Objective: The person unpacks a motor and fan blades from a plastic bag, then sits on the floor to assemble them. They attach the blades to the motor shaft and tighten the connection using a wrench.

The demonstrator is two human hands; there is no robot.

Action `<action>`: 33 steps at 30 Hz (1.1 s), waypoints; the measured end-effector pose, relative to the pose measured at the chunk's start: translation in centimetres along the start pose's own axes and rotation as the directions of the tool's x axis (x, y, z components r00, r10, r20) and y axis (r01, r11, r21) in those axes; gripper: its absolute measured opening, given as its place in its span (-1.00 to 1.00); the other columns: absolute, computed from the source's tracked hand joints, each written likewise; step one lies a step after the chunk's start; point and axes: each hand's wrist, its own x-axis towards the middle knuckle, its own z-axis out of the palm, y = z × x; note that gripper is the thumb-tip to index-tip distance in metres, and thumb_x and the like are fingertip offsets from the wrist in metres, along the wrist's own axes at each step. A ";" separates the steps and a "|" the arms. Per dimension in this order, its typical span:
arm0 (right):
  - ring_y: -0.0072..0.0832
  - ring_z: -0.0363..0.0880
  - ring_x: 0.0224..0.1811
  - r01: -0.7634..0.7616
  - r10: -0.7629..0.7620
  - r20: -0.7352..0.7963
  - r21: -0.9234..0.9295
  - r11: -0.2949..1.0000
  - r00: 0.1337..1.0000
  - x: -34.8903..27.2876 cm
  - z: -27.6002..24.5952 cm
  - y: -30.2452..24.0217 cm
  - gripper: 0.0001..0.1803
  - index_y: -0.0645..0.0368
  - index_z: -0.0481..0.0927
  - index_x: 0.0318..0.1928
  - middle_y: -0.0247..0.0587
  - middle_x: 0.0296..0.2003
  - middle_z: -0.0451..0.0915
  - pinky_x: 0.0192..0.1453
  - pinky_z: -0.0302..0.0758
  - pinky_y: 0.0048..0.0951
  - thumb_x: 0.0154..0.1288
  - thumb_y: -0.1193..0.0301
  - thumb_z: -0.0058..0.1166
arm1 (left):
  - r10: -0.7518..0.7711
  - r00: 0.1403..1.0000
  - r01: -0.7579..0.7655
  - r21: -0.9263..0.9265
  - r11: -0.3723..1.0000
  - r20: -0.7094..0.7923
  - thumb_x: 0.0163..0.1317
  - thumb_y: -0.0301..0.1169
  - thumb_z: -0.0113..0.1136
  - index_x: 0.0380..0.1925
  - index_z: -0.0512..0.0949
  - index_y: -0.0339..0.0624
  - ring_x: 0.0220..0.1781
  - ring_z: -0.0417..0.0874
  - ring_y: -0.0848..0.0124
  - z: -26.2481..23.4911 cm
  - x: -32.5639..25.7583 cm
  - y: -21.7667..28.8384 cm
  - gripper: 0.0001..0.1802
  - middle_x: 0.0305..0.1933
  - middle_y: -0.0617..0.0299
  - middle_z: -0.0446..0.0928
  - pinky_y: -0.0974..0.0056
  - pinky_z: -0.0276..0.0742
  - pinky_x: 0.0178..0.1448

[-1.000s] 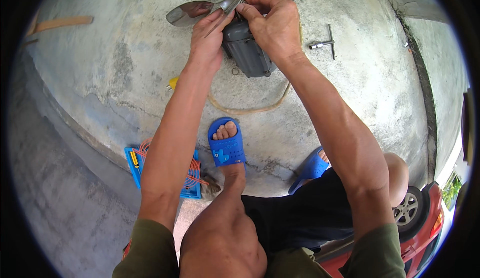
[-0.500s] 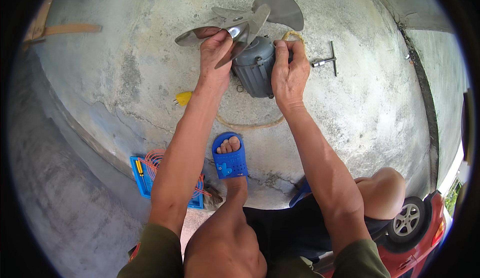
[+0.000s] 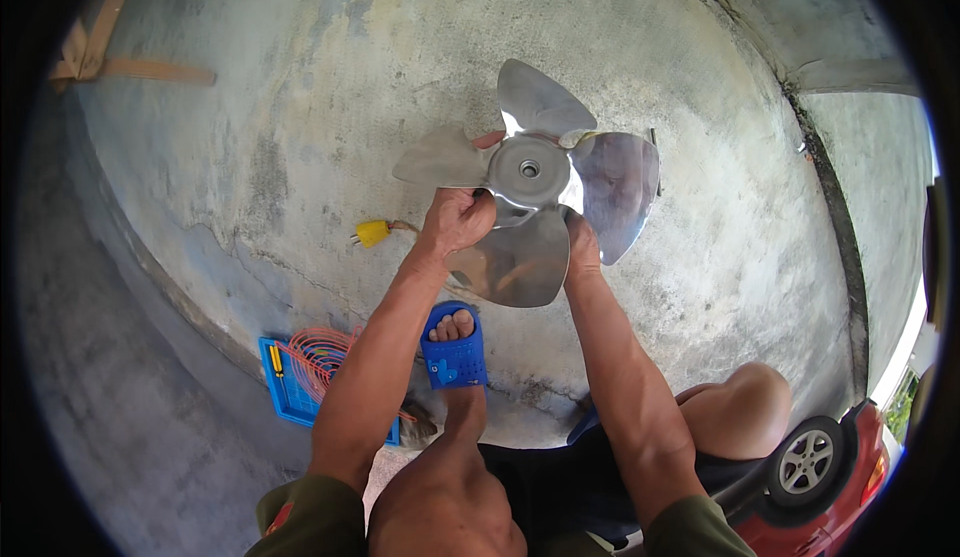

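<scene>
A silver metal fan blade [image 3: 545, 182] with a round hub and wide paddles faces me over the concrete floor. My left hand [image 3: 458, 222] grips it at the hub's left side, thumb in front and fingers reaching behind. Below the hub on the right, my right hand [image 3: 583, 247] is partly covered by the paddles, and its fingers are hidden. The motor's body is out of sight behind the blade. A yellow plug [image 3: 373, 234] lies to the left. Past the right paddle, only a little of the T-handle wrench [image 3: 655, 139] shows.
At lower left sits a blue tray [image 3: 292, 413] with coiled orange tubing [image 3: 325, 347] and a yellow-handled screwdriver [image 3: 277, 360]. My foot wears a blue slipper [image 3: 455, 365] just below the blade. A red car [image 3: 835, 492] stands at lower right, and a wooden frame [image 3: 150, 69] at upper left.
The fan blade has swung from a tilt at upper left to facing me, lower and further right, and now covers the motor. My right hand has moved down, partly behind the paddles.
</scene>
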 end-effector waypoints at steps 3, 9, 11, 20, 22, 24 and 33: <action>-0.27 0.65 -0.18 -0.100 0.106 -0.003 0.318 0.943 0.994 0.7 -1.1 -2.0 -0.68 0.28 0.64 -0.06 -0.11 -0.20 0.70 -0.03 0.56 -0.23 0.67 0.25 0.01 | 0.135 0.989 -0.144 0.257 0.956 0.054 0.26 -0.62 0.19 0.25 0.59 -0.33 0.30 0.63 0.07 -1.5 -1.2 1.6 -0.49 0.33 -0.07 0.59 0.10 0.53 0.37; -0.36 0.63 -0.25 -0.204 0.299 0.020 0.773 0.600 0.954 2.3 -5.9 -6.2 -0.68 0.26 0.63 -0.11 -0.17 -0.29 0.68 -0.09 0.56 -0.30 0.70 0.25 -0.01 | 0.191 0.980 -0.194 0.457 0.868 0.053 0.19 -0.53 0.27 0.16 0.63 -0.31 0.25 0.62 -0.04 -0.7 -4.1 3.7 -0.52 0.33 -0.08 0.57 -0.01 0.53 0.36; -0.39 0.62 -0.27 -0.208 0.325 0.032 0.827 0.523 0.945 2.6 -7.3 -7.1 -0.67 0.25 0.63 -0.12 -0.19 -0.32 0.67 -0.11 0.55 -0.33 0.71 0.24 -0.01 | 0.276 0.942 -0.332 0.660 0.674 0.192 0.17 -0.50 0.32 0.10 0.69 -0.26 0.21 0.62 -0.05 -1.6 -5.3 3.1 -0.56 0.31 -0.06 0.57 -0.05 0.50 0.37; -0.63 0.50 -0.42 -0.273 0.420 0.069 0.850 0.450 0.905 3.3 -9.2 -8.3 -0.58 0.20 0.60 -0.25 -0.35 -0.47 0.59 -0.23 0.50 -0.52 0.76 0.18 -0.04 | 0.354 0.916 -0.385 0.655 0.650 0.187 0.13 -0.45 0.40 0.04 0.69 -0.24 0.20 0.63 0.00 -1.3 -4.6 3.3 -0.58 0.29 0.01 0.57 -0.05 0.49 0.39; -0.61 0.52 -0.39 -0.287 0.418 0.080 0.839 0.462 0.905 3.2 -9.6 -8.5 -0.62 0.21 0.59 -0.21 -0.35 -0.42 0.62 -0.20 0.52 -0.48 0.76 0.21 -0.04 | 0.319 0.942 -0.315 0.602 0.733 0.104 0.12 -0.44 0.42 0.03 0.69 -0.24 0.19 0.63 0.01 -0.8 -4.0 3.8 -0.59 0.29 0.02 0.57 -0.05 0.48 0.40; -0.60 0.54 -0.32 -0.213 0.360 0.012 0.824 0.526 0.933 3.0 -9.6 -8.3 -0.71 0.21 0.58 -0.15 -0.34 -0.32 0.65 -0.17 0.56 -0.45 0.74 0.27 -0.02 | 0.259 0.965 -0.211 0.506 0.836 -0.027 0.11 -0.43 0.44 0.01 0.69 -0.23 0.19 0.63 0.02 0.4 -3.3 5.2 -0.59 0.29 0.04 0.57 -0.05 0.48 0.41; -0.60 0.54 -0.29 -0.103 0.062 0.083 0.719 0.687 0.995 -1.0 -9.9 -5.5 -0.71 0.19 0.58 -0.14 -0.35 -0.32 0.65 -0.13 0.54 -0.44 0.74 0.25 0.00 | 0.046 0.987 0.051 0.574 0.818 -0.154 0.07 -0.55 0.50 0.06 0.65 -0.18 0.15 0.64 0.23 3.1 -3.2 8.5 -0.52 0.24 0.17 0.57 0.10 0.49 0.47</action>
